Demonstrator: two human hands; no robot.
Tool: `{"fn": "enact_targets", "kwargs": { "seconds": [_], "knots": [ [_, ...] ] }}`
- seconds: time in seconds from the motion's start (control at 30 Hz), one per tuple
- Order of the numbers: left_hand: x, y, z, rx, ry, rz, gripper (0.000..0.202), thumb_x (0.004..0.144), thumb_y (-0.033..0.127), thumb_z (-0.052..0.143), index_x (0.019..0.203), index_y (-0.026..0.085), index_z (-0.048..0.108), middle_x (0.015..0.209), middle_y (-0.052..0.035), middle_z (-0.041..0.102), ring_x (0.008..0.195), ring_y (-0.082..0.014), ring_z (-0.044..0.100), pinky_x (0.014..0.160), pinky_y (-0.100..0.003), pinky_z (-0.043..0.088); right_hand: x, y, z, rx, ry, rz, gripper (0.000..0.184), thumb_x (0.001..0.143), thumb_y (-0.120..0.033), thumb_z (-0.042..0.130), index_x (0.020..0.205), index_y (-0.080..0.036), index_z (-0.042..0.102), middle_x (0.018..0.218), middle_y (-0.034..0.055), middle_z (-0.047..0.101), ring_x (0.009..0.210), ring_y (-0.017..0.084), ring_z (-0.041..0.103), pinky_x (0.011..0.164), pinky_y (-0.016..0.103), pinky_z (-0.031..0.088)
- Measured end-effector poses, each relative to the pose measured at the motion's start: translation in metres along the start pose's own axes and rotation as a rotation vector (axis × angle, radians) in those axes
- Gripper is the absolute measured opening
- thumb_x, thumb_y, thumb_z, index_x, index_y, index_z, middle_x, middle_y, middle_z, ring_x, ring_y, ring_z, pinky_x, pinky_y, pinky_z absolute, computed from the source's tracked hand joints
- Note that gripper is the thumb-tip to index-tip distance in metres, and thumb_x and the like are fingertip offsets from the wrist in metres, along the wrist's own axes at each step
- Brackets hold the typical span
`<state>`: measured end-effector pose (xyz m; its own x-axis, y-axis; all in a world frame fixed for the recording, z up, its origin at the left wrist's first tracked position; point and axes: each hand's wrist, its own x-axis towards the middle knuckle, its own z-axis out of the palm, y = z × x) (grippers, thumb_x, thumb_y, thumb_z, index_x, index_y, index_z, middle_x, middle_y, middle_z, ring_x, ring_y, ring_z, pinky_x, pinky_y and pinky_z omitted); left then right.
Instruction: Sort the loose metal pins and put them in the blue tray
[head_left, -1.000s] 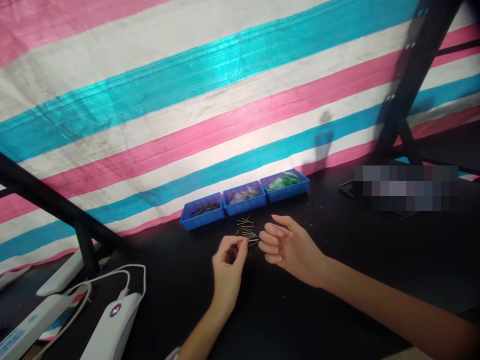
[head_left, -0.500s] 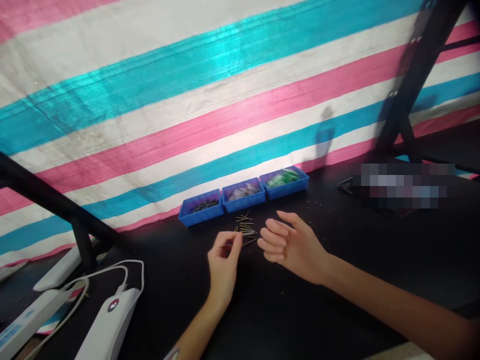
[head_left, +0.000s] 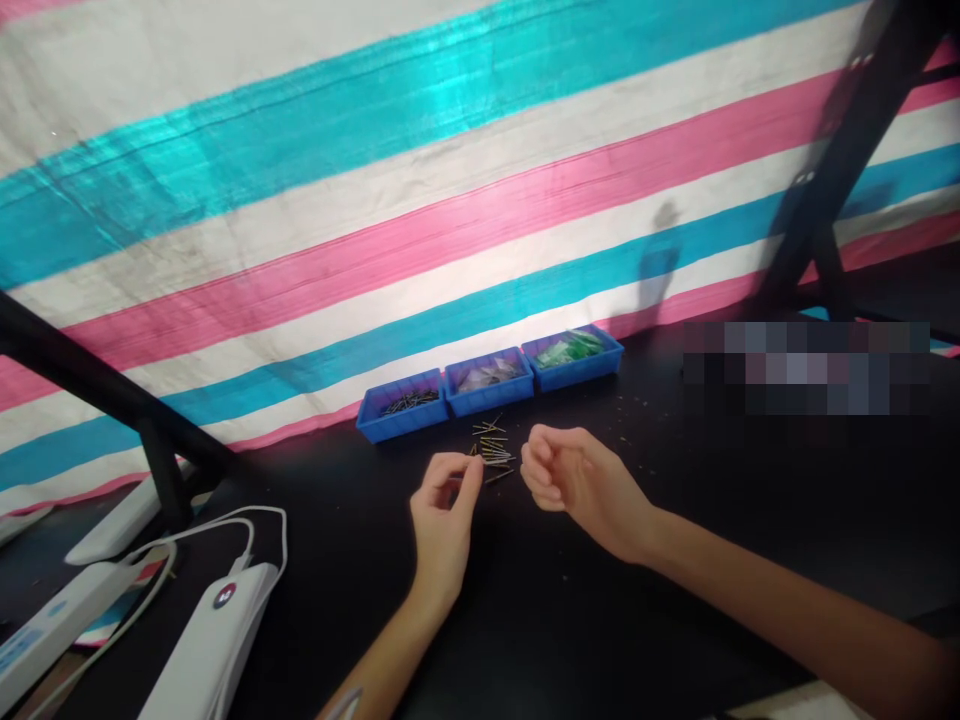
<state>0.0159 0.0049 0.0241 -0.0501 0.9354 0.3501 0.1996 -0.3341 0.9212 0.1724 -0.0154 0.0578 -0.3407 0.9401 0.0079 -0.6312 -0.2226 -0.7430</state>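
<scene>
My left hand (head_left: 444,505) is closed in a pinch, thumb against index finger, at the near left side of a small pile of thin metal drill bits (head_left: 493,447). Whatever sits between its fingertips is too small to make out. To the right of the pile, my right hand (head_left: 574,480) is held palm-inward with the fingers curled and the thumb close to the index finger. Its fingertips hide anything they might hold. The loose bits, some gold-coloured and some silvery, lie on the black table (head_left: 480,620).
Behind the pile stand three blue trays in a row: one of dark thin bits (head_left: 401,424), one of clear plastic bags (head_left: 487,401), one of green-and-clear bags (head_left: 577,375). White power banks (head_left: 214,640), a power strip (head_left: 56,625) and cables lie left. Black frame legs flank the table.
The thumb of my right hand has come down towards its curled index finger. My left hand keeps its pinch, almost in place. The view has shifted slightly.
</scene>
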Motion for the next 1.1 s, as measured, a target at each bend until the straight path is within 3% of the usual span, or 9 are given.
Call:
{"fn": "enact_targets", "kwargs": {
  "seconds": [0.23,1.1],
  "knots": [
    [-0.0011,-0.0006,0.0009,0.014,-0.012,-0.006,0.019,0.075,0.035,0.058,0.071,0.017,0.061,0.073,-0.0011,0.055,0.070,-0.0128,0.052,0.061,-0.022,0.041,-0.0027,0.0025,0.0023,-0.155,-0.054,-0.060,0.008,0.070,-0.024,0.048,0.067,-0.018,0.044,0.051,-0.0034,0.045,0.047,0.009,0.034,0.049,0.024,0.023],
    [-0.0025,-0.0007,0.0018,0.016,-0.039,-0.015,0.016,0.076,0.033,0.059,0.074,0.018,0.062,0.075,-0.0002,0.058,0.071,-0.0121,0.054,0.062,-0.022,0.042,-0.0049,0.0037,-0.0007,-0.124,-0.146,-0.069,0.006,0.069,-0.021,0.049,0.069,-0.018,0.044,0.053,-0.0031,0.046,0.048,0.009,0.034,0.049,0.024,0.022]
  ]
}}
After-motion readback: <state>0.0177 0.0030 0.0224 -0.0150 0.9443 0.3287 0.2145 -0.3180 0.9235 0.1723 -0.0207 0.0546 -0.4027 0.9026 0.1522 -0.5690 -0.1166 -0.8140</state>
